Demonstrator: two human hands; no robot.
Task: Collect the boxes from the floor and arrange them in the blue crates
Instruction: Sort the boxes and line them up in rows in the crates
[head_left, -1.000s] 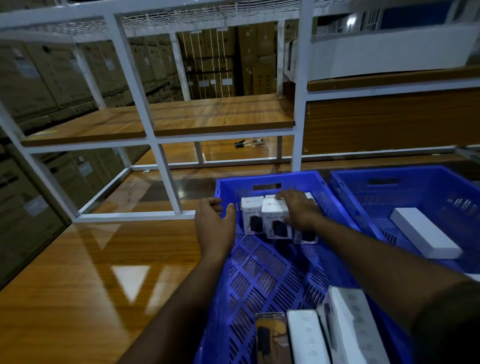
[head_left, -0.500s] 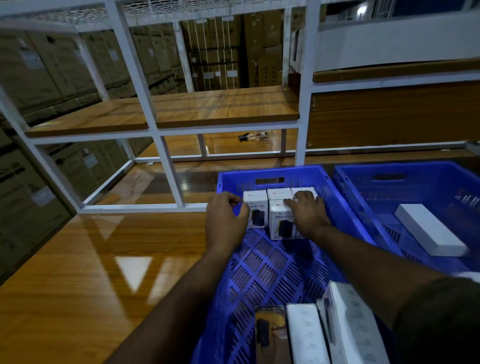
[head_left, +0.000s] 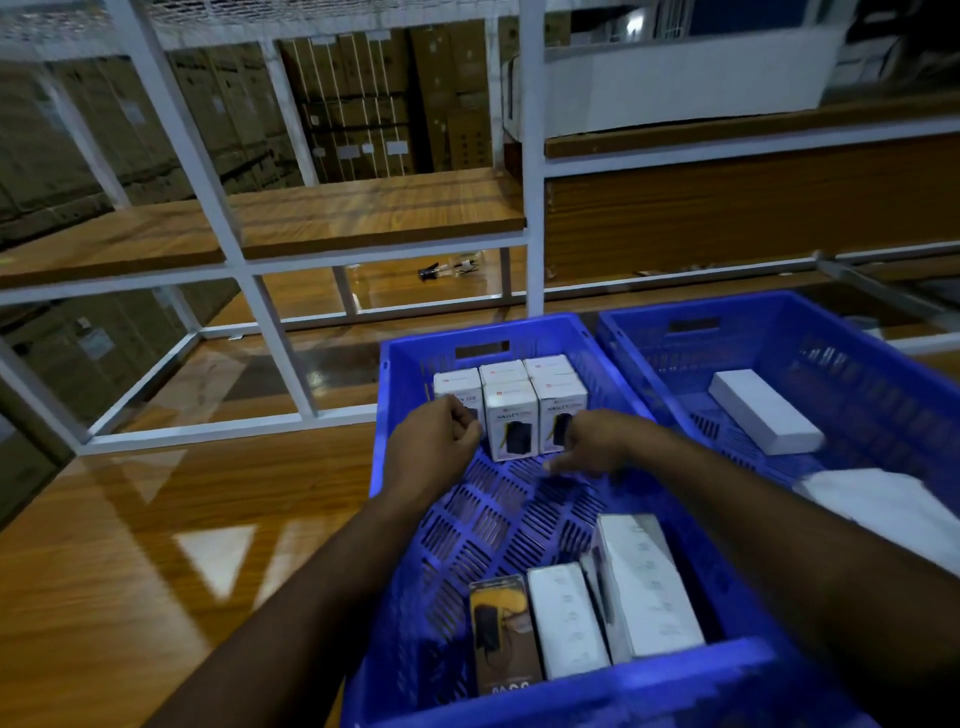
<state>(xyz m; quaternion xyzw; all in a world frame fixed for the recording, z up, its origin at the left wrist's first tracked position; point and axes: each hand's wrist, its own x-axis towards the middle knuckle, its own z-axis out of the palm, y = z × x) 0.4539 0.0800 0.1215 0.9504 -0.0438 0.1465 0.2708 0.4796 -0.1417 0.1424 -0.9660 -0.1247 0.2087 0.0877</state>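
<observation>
**Desk:** What does the head view show of the packing so far?

**Photographer:** A person leans over the near blue crate (head_left: 545, 519), set on a wooden floor (head_left: 156, 545) beside a white shelving frame (head_left: 530, 208). Five small white boxes (head_left: 511, 415) stand upright in two rows against the crate's far wall, touching one another. At the near wall lie a dark box (head_left: 501, 634), a plain white box (head_left: 566, 618) and a larger white box (head_left: 644, 587), side by side.

**Desk:** And the hands?

**Photographer:** The left hand (head_left: 434, 447) hangs just in front of the row's left box with fingers loosely curled; it seems to grip nothing. The right hand (head_left: 597, 447) hovers low over the crate floor just before the right box, fingers relaxed and pointing left, holding nothing.

**Desk:** The second crate?

**Photographer:** The right blue crate (head_left: 883, 364) holds one long white box (head_left: 763, 410) lying flat, and a blurred white shape (head_left: 883, 509) at its near side that I cannot identify.

**Desk:** How far along, then?

**Photographer:** Partway, I'd judge. The middle of the near crate is bare and the right one mostly so. No loose boxes show on the visible floor, so what remains to collect cannot be told from here.
</observation>
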